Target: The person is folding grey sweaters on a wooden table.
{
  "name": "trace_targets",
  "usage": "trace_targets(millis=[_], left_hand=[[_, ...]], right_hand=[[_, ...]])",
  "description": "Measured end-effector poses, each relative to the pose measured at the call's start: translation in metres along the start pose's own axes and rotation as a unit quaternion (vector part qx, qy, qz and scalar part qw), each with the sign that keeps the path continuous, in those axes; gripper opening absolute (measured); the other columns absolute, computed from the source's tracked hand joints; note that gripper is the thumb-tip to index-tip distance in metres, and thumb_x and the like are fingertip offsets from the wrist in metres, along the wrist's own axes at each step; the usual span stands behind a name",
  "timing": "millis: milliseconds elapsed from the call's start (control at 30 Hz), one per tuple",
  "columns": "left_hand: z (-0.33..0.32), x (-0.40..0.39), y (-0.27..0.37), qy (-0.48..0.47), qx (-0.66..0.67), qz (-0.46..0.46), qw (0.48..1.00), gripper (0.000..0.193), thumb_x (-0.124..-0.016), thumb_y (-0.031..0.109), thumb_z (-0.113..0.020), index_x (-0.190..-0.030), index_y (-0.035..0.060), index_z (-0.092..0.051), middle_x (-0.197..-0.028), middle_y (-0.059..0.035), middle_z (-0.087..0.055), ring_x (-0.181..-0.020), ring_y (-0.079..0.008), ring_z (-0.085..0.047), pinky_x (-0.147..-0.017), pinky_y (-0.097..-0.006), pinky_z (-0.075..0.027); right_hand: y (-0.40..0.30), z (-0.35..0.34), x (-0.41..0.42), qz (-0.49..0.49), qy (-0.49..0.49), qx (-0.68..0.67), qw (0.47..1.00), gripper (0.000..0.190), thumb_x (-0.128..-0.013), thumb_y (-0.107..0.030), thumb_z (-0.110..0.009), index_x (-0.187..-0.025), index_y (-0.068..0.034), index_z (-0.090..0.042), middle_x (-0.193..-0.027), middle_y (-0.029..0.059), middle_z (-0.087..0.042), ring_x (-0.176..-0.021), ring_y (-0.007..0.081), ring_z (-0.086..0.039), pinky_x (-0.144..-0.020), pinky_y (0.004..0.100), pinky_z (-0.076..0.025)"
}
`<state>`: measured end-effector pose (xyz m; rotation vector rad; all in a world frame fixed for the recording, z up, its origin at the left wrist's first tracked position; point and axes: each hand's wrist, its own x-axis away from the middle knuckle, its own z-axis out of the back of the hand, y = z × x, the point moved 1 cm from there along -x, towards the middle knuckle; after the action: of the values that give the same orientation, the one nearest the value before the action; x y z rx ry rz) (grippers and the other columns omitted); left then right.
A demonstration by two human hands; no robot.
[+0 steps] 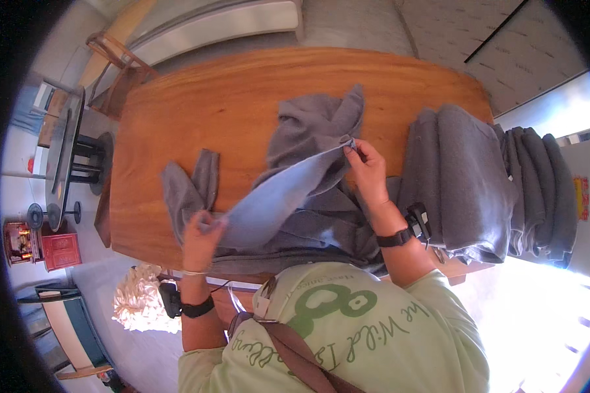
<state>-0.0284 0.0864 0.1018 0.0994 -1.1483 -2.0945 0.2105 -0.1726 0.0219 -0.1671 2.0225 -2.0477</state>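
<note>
A grey knit garment (319,216) lies loosely spread on the wooden table before me, one part bunched towards the far side and a sleeve-like part folded at the left. My right hand (366,164) pinches one end of a raised edge of the garment between thumb and fingers. At the other end of that edge, nearer to me, my left hand (204,236) grips the cloth; it is slightly blurred. Between both hands the edge runs taut and slanting, its underside catching pale light.
Folded grey garments (472,182) stand in a thick pile at the table's right end, with more beyond. The wooden table (177,113) has a chair (120,73) at its far left corner. A whitish heap of cloth (142,299) is below the near left edge.
</note>
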Motion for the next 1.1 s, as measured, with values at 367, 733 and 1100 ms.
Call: trace_targets(millis=[367, 733, 1100], left_hand=[[-0.06, -0.023, 0.043, 0.008, 0.537, 0.027, 0.843, 0.022, -0.082, 0.01, -0.062, -0.102, 0.0056, -0.055, -0.092, -0.0021, -0.059, -0.081, -0.0112, -0.057, -0.072, -0.0262, -0.048], [-0.118, -0.009, 0.049, -0.083, 0.411, -0.148, 0.895, 0.019, -0.082, -0.002, -0.059, -0.101, -0.0014, -0.053, -0.095, -0.0036, -0.057, -0.086, -0.009, -0.055, -0.078, -0.0236, -0.045], [-0.007, -0.023, 0.058, 0.17, 0.19, -0.149, 0.955, 0.009, -0.085, 0.012, -0.059, -0.083, 0.0058, -0.053, -0.069, 0.0045, -0.047, -0.061, -0.0006, -0.044, -0.052, -0.0176, -0.042]], right_hand=[[-0.047, -0.06, 0.028, -0.181, -0.187, -0.174, 0.95, 0.027, -0.086, -0.009, -0.057, -0.112, -0.005, -0.051, -0.073, -0.0022, -0.053, -0.062, 0.0052, -0.05, -0.054, 0.0192, -0.042], [-0.045, -0.05, 0.041, -0.123, -0.31, -0.167, 0.928, 0.024, -0.084, -0.001, -0.058, -0.106, -0.002, -0.049, -0.086, 0.0014, -0.056, -0.077, 0.0085, -0.056, -0.069, 0.0234, -0.048], [-0.057, -0.013, -0.008, -0.048, -0.025, -0.174, 0.983, 0.009, -0.086, -0.003, -0.052, -0.095, -0.003, -0.052, -0.081, 0.0006, -0.057, -0.071, 0.0093, -0.055, -0.064, 0.0225, -0.045]])
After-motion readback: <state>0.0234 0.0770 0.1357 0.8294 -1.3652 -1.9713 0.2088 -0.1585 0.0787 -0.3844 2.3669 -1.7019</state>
